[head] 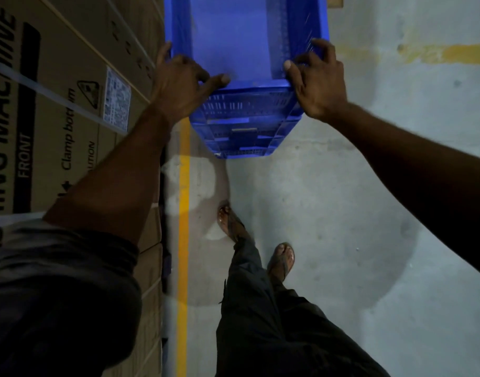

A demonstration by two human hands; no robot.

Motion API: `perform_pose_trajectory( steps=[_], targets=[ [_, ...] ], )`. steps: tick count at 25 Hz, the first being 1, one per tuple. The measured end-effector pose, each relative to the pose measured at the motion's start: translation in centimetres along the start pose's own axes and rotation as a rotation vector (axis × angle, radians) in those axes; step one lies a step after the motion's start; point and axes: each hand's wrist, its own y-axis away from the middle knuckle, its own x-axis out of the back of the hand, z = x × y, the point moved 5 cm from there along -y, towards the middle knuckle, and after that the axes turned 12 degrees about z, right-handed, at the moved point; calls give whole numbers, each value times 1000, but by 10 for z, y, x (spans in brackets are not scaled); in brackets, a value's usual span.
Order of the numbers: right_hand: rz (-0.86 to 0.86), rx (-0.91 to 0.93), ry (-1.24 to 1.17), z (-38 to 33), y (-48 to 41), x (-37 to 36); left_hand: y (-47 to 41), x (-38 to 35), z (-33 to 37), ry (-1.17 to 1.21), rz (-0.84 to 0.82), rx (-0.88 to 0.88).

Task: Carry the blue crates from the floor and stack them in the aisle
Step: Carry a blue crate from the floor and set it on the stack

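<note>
Both hands on the load: my left hand (179, 80) and right hand (317, 80) grip the near corners of a blue crate (241, 50), fingers curled over its rim and thumbs hooked on the near edge. Further blue tiers (244, 137) show beneath the crate; I cannot tell whether it rests on them. To seat it well, I judge, keep the rim level, match the corners, and free my fingers last. Strapped cartons (70, 104) stand just left of the crate, and a yellow line (184, 213) crosses the floor (342, 200) under its left side.
</note>
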Motion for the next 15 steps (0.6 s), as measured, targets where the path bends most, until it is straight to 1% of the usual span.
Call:
perform_pose_trajectory(
  steps=[4, 8, 11, 15],
  targets=[
    [-56, 119, 25, 1, 2, 2, 4, -2, 8, -123, -10, -19],
    [-178, 107, 5, 5, -1, -2, 6, 0, 9, -112, -50, 12],
    [-164, 125, 16, 6, -1, -1, 9, -4, 12, -143, -55, 14],
    [-206, 105, 26, 7, -5, -5, 5, -3, 11, -198, -32, -47]
  ],
)
